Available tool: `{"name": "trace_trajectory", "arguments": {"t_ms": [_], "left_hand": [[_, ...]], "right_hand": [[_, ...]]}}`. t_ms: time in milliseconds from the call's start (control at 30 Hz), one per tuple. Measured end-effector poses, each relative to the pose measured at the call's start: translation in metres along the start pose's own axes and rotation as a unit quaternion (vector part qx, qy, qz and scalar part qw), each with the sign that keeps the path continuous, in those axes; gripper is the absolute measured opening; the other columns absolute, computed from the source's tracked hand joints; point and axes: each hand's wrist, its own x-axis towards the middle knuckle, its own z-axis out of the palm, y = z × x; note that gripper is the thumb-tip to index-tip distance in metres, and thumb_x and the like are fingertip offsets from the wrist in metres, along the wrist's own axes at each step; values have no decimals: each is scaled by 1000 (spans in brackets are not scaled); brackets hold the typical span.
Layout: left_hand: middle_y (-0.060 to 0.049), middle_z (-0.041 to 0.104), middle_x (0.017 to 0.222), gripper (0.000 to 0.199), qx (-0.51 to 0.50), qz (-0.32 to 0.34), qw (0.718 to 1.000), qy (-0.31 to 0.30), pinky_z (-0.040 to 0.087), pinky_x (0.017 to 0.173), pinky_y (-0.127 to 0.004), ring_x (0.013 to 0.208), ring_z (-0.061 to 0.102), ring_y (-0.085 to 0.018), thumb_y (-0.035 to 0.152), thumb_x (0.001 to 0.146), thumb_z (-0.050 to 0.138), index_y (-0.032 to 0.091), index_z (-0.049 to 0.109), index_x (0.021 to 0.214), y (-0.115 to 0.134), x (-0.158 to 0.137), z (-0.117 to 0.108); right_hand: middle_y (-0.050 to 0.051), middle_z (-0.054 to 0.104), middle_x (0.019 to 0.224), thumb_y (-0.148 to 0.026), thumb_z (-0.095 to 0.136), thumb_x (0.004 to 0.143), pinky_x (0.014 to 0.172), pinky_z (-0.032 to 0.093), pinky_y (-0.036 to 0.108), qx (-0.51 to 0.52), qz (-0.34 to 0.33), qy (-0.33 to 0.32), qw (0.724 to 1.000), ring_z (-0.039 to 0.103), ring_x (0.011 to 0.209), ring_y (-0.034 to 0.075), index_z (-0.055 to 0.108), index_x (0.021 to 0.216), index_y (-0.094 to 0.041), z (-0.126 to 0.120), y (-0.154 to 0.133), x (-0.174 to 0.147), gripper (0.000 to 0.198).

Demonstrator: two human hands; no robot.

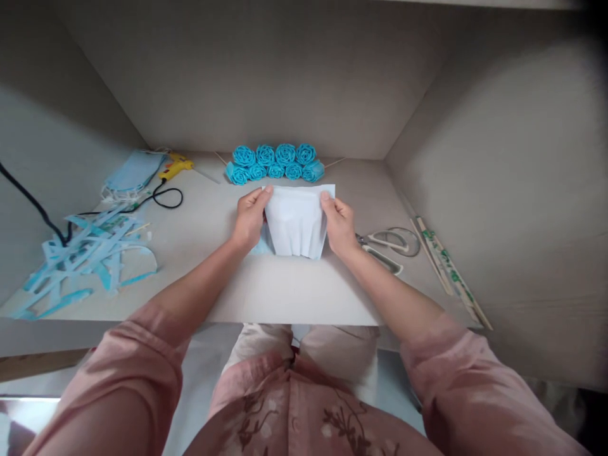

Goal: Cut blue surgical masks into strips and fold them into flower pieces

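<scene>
Between my two hands a face mask [297, 221] is stretched open, its white inner side turned up and its pleats spread toward the lower edge. My left hand [251, 218] pinches its upper left corner between thumb and fingers. At the opposite upper corner, my right hand [340, 221] grips it the same way. Under the mask's left side a piece of light blue material [262, 246] shows on the table; most of it is hidden. Scissors [387, 258] with pale handles lie just right of my right hand, their blades partly covered by it.
Blue rolled flowers [275, 163] stand in two rows at the back. A yellow glue gun [175, 166] with a black cord lies near stacked masks [133, 171] at back left. Cut blue-white strips [90, 253] heap at left. Wooden sticks with green wrappers [449, 266] lie by the right wall.
</scene>
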Motion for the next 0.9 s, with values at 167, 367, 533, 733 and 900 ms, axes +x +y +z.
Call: {"name": "trace_trajectory", "arguments": {"t_ms": [167, 367, 533, 733, 900], "left_hand": [[-5, 71, 89, 44, -43, 31, 997, -53, 52, 72, -29, 94, 68, -24, 62, 80, 62, 19, 66, 91, -3, -2, 8], [-8, 72, 77, 58, -36, -64, 987, -143, 53, 66, -32, 79, 70, -25, 71, 71, 65, 16, 71, 89, -3, -9, 10], [0, 61, 53, 41, 46, -89, 987, -122, 34, 42, -25, 43, 49, -11, 53, 58, 84, 16, 68, 64, -10, -8, 3], [-2, 70, 67, 38, -29, -27, 998, -49, 48, 54, -27, 60, 64, -17, 50, 62, 83, 17, 72, 77, -12, 0, 3], [-6, 72, 74, 44, -37, -16, 998, -48, 52, 62, -30, 70, 68, -21, 56, 67, 78, 15, 70, 81, -15, 2, 3]], "right_hand": [[-2, 29, 65, -75, 51, 79, 54, 27, 27, 4, -12, 15, 1000, 30, 60, 11, 34, 63, -22, -2, 3, 5, 58], [-2, 36, 65, -73, 54, 79, 55, 29, 27, 24, -4, 44, 999, 35, 61, 12, 42, 65, -22, -5, 5, 12, 55], [-1, 45, 67, -72, 56, 78, 56, 34, 25, 69, 12, 29, 997, 42, 63, 12, 48, 68, -21, -4, 0, 13, 53], [-2, 45, 63, -76, 53, 76, 56, 38, 25, 96, 63, -65, 991, 43, 59, 12, 47, 66, -22, 0, 0, 10, 55], [-4, 30, 60, -66, 53, 84, 55, 29, 25, -18, -34, -27, 999, 32, 58, 10, 35, 60, -21, -2, 2, 8, 54]]}}
